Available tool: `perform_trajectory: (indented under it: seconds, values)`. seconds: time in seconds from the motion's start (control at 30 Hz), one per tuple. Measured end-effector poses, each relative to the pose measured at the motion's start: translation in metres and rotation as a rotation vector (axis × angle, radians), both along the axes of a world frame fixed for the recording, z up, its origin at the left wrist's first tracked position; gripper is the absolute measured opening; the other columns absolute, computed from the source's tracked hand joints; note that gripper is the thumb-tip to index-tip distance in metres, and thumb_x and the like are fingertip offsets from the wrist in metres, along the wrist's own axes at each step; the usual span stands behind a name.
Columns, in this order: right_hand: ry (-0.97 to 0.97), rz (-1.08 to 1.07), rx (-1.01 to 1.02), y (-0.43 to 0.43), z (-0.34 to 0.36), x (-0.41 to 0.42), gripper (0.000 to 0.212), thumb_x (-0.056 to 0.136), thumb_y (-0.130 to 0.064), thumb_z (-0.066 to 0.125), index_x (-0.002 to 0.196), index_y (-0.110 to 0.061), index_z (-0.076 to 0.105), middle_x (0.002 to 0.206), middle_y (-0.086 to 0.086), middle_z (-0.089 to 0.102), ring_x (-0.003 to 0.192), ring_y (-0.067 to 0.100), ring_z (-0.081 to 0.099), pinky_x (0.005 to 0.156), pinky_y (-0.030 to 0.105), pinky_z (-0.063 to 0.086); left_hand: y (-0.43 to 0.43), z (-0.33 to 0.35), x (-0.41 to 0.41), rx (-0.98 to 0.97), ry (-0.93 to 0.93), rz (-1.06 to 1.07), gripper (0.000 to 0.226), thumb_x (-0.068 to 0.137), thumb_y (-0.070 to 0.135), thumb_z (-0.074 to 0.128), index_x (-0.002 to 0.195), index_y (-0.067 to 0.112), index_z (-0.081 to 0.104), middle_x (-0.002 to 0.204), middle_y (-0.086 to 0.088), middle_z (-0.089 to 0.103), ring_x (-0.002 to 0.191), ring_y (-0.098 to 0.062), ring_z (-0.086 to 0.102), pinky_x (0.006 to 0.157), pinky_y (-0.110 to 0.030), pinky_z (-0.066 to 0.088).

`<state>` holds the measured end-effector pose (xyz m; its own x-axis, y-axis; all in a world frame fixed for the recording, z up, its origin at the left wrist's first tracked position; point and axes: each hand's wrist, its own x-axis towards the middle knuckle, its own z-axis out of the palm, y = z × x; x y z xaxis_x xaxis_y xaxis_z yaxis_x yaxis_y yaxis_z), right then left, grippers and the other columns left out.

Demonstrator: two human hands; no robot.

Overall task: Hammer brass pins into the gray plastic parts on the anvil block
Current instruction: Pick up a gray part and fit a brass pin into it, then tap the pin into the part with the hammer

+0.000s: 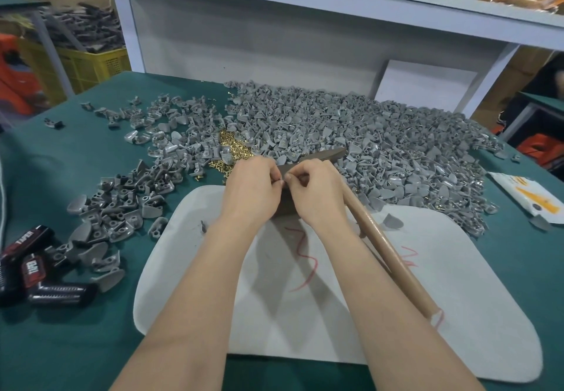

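On the mat (457, 299), left hand (250, 189) and right hand (317, 192) pinch a small piece (282, 181), half-hiding the anvil block (287, 206).

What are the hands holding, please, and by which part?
Left hand and right hand pinch a tiny item, hidden between their fingertips; whether the right also grips the hammer handle cannot be told.
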<state>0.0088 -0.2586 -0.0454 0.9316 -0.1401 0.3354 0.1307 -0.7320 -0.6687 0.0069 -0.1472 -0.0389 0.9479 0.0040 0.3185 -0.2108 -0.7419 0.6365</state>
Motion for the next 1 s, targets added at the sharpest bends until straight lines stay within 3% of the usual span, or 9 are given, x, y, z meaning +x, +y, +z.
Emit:
perform_trajectory:
  seconds: [0.3, 0.4, 0.47, 0.57, 0.67, 0.87, 0.93, 1.0]
  values:
    - [0.029, 0.023, -0.02, 0.0, 0.003, -0.003, 0.011, 0.089, -0.011, 0.058, 0.087, -0.01, 0.068, 0.096, 0.001, 0.061, 0.087, 0.013, 0.052, 0.075, 0.019, 0.036, 0.0, 0.0, 0.001, 0.005, 0.011, -0.004, 0.005, 0.084, 0.016, 0.065, 0.085, 0.014, 0.07, 0.091, -0.005, 0.068, 0.093, -0.027, 0.061, 0.075, -0.032, 0.048]
    - [0.012, 0.033, 0.005, -0.013, 0.011, -0.006, 0.02, 0.093, -0.015, 0.054, 0.107, -0.013, 0.069, 0.109, 0.002, 0.066, 0.102, 0.014, 0.056, 0.092, 0.019, 0.038, 0.0, 0.0, 0.001, -0.009, 0.024, -0.012, 0.005, 0.084, 0.018, 0.068, 0.085, 0.014, 0.07, 0.09, -0.006, 0.069, 0.092, -0.027, 0.061, 0.078, -0.035, 0.05]
    - [0.0, -0.099, -0.048, -0.036, 0.016, -0.007, 0.028, 0.095, -0.026, 0.052, 0.119, -0.016, 0.063, 0.117, 0.003, 0.064, 0.106, 0.017, 0.057, 0.097, 0.027, 0.04, 0.0, 0.0, 0.0, -0.006, 0.036, -0.009, 0.006, 0.085, 0.021, 0.067, 0.082, 0.016, 0.069, 0.09, -0.004, 0.069, 0.092, -0.026, 0.061, 0.079, -0.037, 0.05]
    - [0.269, -0.277, -0.31, -0.066, 0.017, -0.01, 0.04, 0.093, -0.047, 0.05, 0.109, -0.013, 0.064, 0.101, 0.009, 0.064, 0.09, 0.027, 0.06, 0.079, 0.035, 0.049, 0.0, 0.0, 0.001, 0.021, 0.048, -0.003, 0.006, 0.087, 0.022, 0.065, 0.082, 0.018, 0.066, 0.092, -0.002, 0.067, 0.094, -0.025, 0.059, 0.082, -0.04, 0.05]
    - [0.473, -0.209, -0.332, -0.067, 0.01, -0.011, 0.028, 0.094, -0.034, 0.053, 0.098, -0.007, 0.058, 0.092, 0.011, 0.064, 0.078, 0.028, 0.057, 0.068, 0.031, 0.044, -0.001, -0.001, 0.0, 0.044, 0.057, -0.003, 0.005, 0.089, 0.021, 0.061, 0.085, 0.018, 0.063, 0.095, -0.002, 0.065, 0.097, -0.026, 0.056, 0.084, -0.041, 0.048]
    - [0.247, -0.127, -0.168, -0.072, 0.03, -0.02, 0.018, 0.093, -0.024, 0.053, 0.108, -0.015, 0.047, 0.092, 0.007, 0.064, 0.08, 0.027, 0.064, 0.067, 0.038, 0.052, -0.001, 0.0, 0.0, 0.096, 0.076, 0.034, 0.006, 0.09, 0.025, 0.06, 0.089, 0.022, 0.064, 0.099, -0.001, 0.065, 0.1, -0.025, 0.056, 0.085, -0.036, 0.043]
    - [0.207, -0.035, -0.182, -0.073, 0.041, -0.029, 0.028, 0.094, -0.026, 0.052, 0.121, -0.025, 0.047, 0.086, 0.0, 0.064, 0.066, 0.017, 0.06, 0.053, 0.027, 0.043, -0.002, 0.001, 0.0, 0.088, 0.088, 0.037, 0.006, 0.09, 0.026, 0.06, 0.089, 0.022, 0.065, 0.1, -0.002, 0.066, 0.1, -0.026, 0.056, 0.086, -0.037, 0.044]
    - [0.107, -0.004, -0.264, -0.071, 0.046, -0.039, 0.044, 0.095, -0.028, 0.05, 0.136, -0.037, 0.041, 0.087, -0.003, 0.062, 0.064, 0.016, 0.056, 0.055, 0.028, 0.043, -0.002, 0.002, -0.001, 0.079, 0.098, 0.04, 0.008, 0.09, 0.026, 0.061, 0.09, 0.021, 0.066, 0.1, -0.003, 0.067, 0.1, -0.027, 0.056, 0.087, -0.039, 0.045]
